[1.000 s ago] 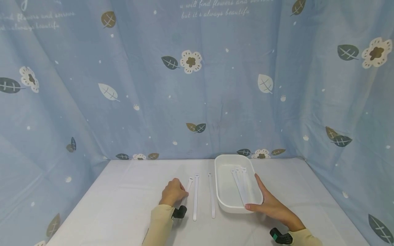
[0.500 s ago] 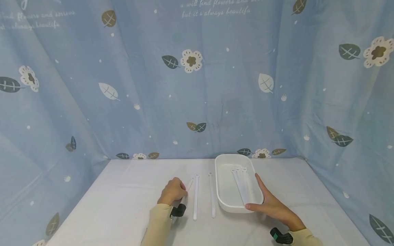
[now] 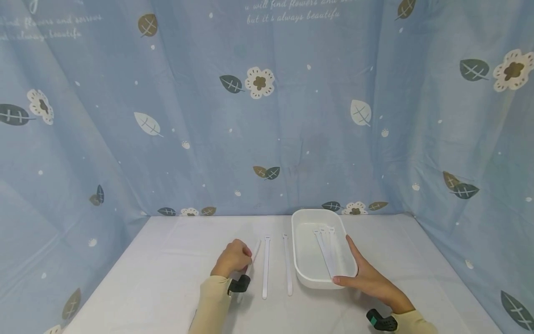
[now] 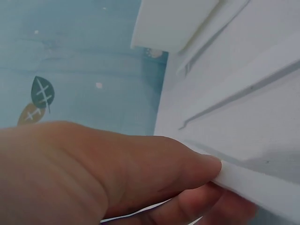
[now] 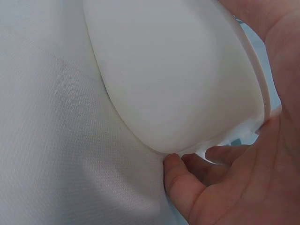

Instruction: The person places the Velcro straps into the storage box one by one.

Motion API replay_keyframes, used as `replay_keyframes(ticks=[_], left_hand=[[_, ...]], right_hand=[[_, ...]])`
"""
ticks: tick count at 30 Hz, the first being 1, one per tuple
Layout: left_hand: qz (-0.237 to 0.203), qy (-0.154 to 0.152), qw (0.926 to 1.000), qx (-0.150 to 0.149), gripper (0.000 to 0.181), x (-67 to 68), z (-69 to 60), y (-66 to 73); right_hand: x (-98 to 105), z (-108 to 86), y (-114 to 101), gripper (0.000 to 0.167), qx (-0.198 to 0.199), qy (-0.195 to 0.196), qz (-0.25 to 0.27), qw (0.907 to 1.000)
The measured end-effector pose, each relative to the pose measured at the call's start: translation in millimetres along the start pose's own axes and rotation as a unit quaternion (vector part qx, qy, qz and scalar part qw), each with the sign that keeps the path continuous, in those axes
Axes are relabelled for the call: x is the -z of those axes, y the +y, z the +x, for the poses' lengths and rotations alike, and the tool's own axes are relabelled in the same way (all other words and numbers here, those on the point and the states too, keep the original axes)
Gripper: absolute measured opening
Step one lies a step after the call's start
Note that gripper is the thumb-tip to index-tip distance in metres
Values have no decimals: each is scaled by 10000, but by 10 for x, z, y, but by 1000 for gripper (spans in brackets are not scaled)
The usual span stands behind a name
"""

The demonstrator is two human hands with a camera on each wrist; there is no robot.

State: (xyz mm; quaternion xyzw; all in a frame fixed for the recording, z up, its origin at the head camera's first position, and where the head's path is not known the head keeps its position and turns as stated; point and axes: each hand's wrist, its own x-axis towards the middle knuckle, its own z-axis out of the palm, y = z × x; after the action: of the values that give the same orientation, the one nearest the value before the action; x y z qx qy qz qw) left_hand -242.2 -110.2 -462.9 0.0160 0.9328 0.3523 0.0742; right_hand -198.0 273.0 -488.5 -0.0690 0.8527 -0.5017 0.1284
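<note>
In the head view my left hand (image 3: 234, 256) is left of the middle of the table, pinching a flat white strap (image 3: 255, 253) between thumb and fingers. That strap (image 4: 262, 185) slants out past the thumb tip in the left wrist view, tilted up off the cloth. To its right lie two more straps, a nearer one (image 3: 265, 269) and a farther one (image 3: 288, 266), each with a wider head. My right hand (image 3: 371, 280) grips the right front corner of a white plastic box (image 3: 302, 269), thumb on the rim. Several straps (image 3: 325, 253) lie inside the box.
A white cloth covers the table (image 3: 167, 273). Blue patterned curtains (image 3: 208, 139) hang behind it and at both sides. The box stands near the table's back edge, right of the loose straps.
My left hand has drawn slightly left and back, and the pinched strap has turned and tilted up, its head no longer lying flat. The right hand and the box have stayed put.
</note>
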Motion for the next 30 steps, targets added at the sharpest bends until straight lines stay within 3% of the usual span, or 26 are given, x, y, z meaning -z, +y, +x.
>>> replay_keyframes(ticks=[12, 30], left_hand=[[-755, -115, 9970, -124, 14, 71, 11, 10], [-1403, -389, 9887, -345, 21, 81, 14, 50]], right_hand=[[7, 2, 18, 129, 85, 15, 39, 10000], [9, 9, 27, 128, 103, -2, 69, 9999]])
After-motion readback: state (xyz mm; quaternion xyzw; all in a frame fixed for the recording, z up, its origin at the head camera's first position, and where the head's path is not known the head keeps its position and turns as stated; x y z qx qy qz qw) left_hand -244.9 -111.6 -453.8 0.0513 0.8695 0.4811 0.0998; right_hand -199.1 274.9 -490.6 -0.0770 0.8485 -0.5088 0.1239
